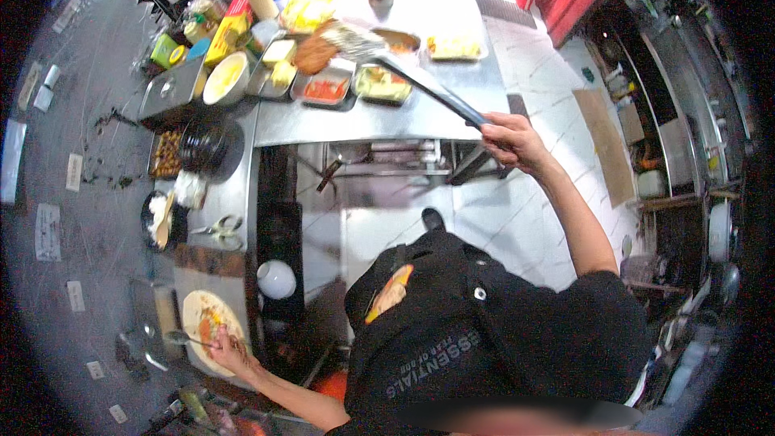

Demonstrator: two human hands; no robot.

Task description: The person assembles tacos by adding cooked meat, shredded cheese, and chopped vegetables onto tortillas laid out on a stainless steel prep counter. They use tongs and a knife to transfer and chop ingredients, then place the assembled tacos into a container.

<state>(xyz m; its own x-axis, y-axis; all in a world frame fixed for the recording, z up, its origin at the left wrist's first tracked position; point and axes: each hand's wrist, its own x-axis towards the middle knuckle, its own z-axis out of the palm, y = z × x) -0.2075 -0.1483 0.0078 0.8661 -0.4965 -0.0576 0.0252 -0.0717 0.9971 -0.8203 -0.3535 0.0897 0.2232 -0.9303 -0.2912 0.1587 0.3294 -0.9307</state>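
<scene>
Steel counter (452, 105) at the far side of a cramped kitchen carries a row of food trays, and a person in a black shirt stretches the right hand (508, 139) out to it, fingers closed round the handle of long tongs (420, 81). The tongs' far end sits over a breaded cutlet (315, 54), though whether it is gripped cannot be told. Just right of the cutlet lie a tray of red chopped filling (325, 89) and a tray of yellow-green filling (383, 83); a round bowl of pale sauce (225, 77) stands to the left. Near the person, at the lower left, the left hand (230, 353) rests on a flat tortilla (208, 331) and is curled round a spoon (184, 339) lying across it. Scissors (219, 230) and a white bowl (276, 278) sit between the tortilla and the trays
</scene>
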